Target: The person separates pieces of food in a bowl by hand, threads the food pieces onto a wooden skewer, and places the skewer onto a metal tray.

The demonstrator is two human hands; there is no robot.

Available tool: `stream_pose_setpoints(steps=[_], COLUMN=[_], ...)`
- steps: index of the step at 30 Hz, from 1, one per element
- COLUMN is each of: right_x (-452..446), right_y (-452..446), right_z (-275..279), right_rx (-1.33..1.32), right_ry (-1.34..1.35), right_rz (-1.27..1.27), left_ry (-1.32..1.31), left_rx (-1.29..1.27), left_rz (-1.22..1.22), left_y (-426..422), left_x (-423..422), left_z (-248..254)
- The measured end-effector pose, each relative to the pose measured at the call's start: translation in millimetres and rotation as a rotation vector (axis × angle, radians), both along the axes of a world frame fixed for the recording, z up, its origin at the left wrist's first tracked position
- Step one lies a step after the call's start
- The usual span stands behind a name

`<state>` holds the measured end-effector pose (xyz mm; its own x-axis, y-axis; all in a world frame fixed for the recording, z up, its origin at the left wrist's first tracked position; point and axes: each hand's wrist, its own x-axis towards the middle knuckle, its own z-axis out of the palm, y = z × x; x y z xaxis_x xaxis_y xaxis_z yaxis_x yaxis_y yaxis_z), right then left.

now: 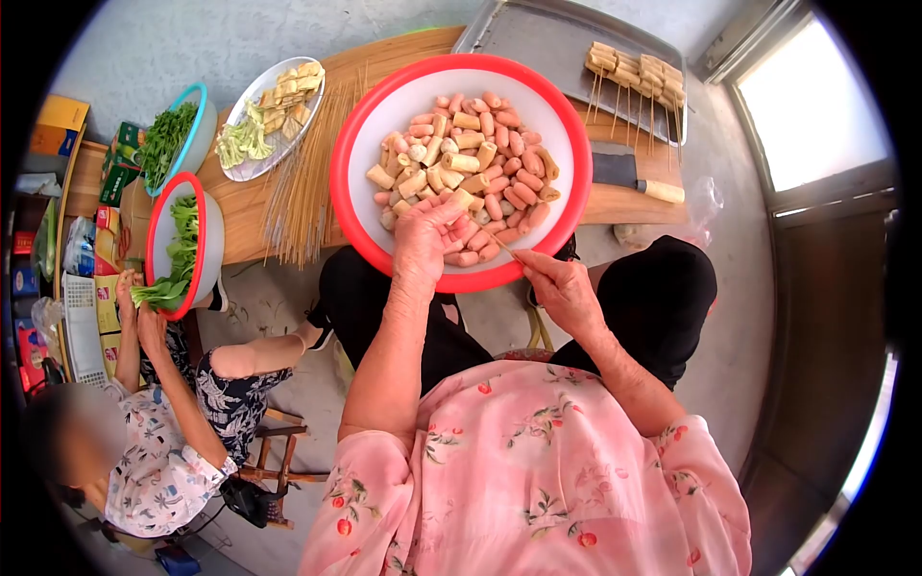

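A large white basin with a red rim (348,192) holds many small pink sausages (526,180) and tan rolled pieces (463,161). Over its near side, my left hand (427,238) pinches a tan rolled piece (463,200) between thumb and fingertips. My right hand (565,293), at the basin's near right rim, grips a thin wooden skewer (501,244) that points up and left toward my left hand. Whether the skewer's tip touches the piece is hidden by my fingers.
Bare skewers (312,182) lie left of the basin, beside a plate (233,171) of food pieces. A cleaver (615,170) lies right, below a metal tray (538,38) with loaded skewers (639,75). At left, a co-worker (168,451) handles leafy greens (178,259) at a red-rimmed bowl.
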<state>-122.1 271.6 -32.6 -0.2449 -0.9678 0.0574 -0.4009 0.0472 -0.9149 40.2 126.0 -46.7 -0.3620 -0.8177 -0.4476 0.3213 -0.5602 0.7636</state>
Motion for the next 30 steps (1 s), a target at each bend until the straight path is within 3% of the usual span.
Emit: stream_pose_setpoints(steps=[12, 16, 24, 30], right_x=[6.7, 8.3, 9.3, 12.4], right_y=[1.7, 2.1, 3.3, -0.8], right_z=[-0.4, 12.4, -0.8, -8.7], right_rx=[0.046, 0.149, 0.035, 0.026], right_ry=[-0.012, -0.038, 0.012, -0.015], right_rz=[-0.034, -0.042, -0.025, -0.027], left_ry=[0.020, 0.044, 0.118, 0.022], left_rx=[0.087, -0.026, -0.039, -0.058], left_rz=[0.054, 0.019, -0.043, -0.041], left_y=[4.2, 6.6, 8.6, 11.7], left_x=[-8.2, -10.4, -11.9, -15.1], left_z=[3.4, 0.0, 7.0, 12.9])
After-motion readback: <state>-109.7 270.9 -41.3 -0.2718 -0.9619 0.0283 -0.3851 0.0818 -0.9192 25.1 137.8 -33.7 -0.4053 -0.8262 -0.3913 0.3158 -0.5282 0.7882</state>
